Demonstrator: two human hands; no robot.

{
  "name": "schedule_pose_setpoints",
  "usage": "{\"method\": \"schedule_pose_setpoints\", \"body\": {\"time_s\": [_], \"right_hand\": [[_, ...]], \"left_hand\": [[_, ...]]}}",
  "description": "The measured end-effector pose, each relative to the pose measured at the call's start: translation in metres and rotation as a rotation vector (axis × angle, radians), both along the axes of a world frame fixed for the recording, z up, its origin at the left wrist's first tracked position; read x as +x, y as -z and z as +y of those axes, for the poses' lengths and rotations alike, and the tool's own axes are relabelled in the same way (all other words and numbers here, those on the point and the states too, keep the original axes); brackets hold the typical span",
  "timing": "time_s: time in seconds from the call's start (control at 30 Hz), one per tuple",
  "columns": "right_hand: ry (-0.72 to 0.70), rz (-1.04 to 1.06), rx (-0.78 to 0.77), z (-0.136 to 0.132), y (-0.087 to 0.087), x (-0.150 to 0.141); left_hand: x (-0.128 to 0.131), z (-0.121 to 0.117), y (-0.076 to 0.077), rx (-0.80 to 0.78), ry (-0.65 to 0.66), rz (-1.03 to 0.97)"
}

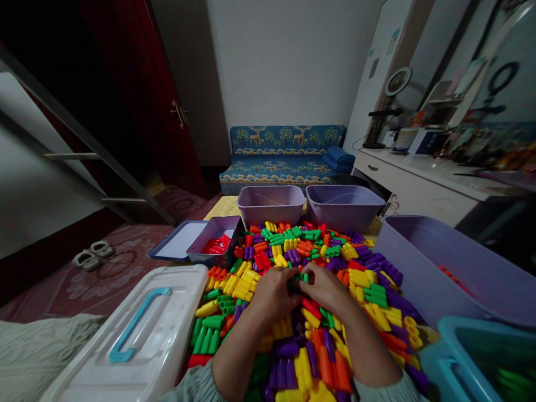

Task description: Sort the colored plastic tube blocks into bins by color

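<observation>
Both of my hands meet over a heap of coloured plastic tube blocks (293, 262) in red, yellow, green, purple and orange. My left hand (274, 290) and my right hand (329, 287) are closed together on a small green block piece (299, 277) held between the fingertips. The forearms lie across the heap toward me.
Two empty purple bins (271, 204) (344, 205) stand behind the heap. A small purple box (211, 237) with red blocks sits left on a blue lid (176, 243). A large purple bin (452, 268) and a blue bin (486, 352) are right. A white lidded case (138, 335) is left.
</observation>
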State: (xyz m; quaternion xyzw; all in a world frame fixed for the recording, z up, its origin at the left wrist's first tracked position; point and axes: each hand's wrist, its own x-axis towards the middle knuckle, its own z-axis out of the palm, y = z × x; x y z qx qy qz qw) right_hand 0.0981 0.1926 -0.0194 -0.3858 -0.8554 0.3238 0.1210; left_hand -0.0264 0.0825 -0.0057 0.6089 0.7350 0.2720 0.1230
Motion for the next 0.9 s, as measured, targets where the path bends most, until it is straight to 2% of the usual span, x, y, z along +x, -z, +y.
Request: {"method": "schedule_pose_setpoints", "body": {"time_s": [0.13, 0.23, 0.4, 0.47, 0.57, 0.73, 0.9], "right_hand": [[-0.053, 0.24, -0.246, -0.002, 0.006, -0.004], [-0.07, 0.38, -0.359, -0.002, 0.003, -0.006], [-0.028, 0.564, -0.374, 0.0, -0.004, -0.006], [0.017, 0.653, -0.426, 0.0, -0.007, -0.006], [0.068, 0.741, -0.517, -0.003, -0.013, -0.006], [0.078, 0.792, -0.542, -0.008, -0.023, -0.006], [0.13, 0.838, -0.546, -0.009, -0.028, -0.005]], "left_hand": [[0.0, 0.003, 0.008, 0.063, -0.001, -0.133], [0.0, 0.006, 0.014, 0.131, -0.017, -0.269], [0.0, 0.009, 0.012, 0.308, -0.085, -0.421], [0.0, 0.009, 0.009, 0.357, -0.113, -0.505], [0.002, 0.009, 0.006, 0.388, -0.126, -0.642], [0.003, 0.012, 0.008, 0.436, -0.125, -0.977], [0.0, 0.014, 0.008, 0.462, -0.137, -1.096]]}}
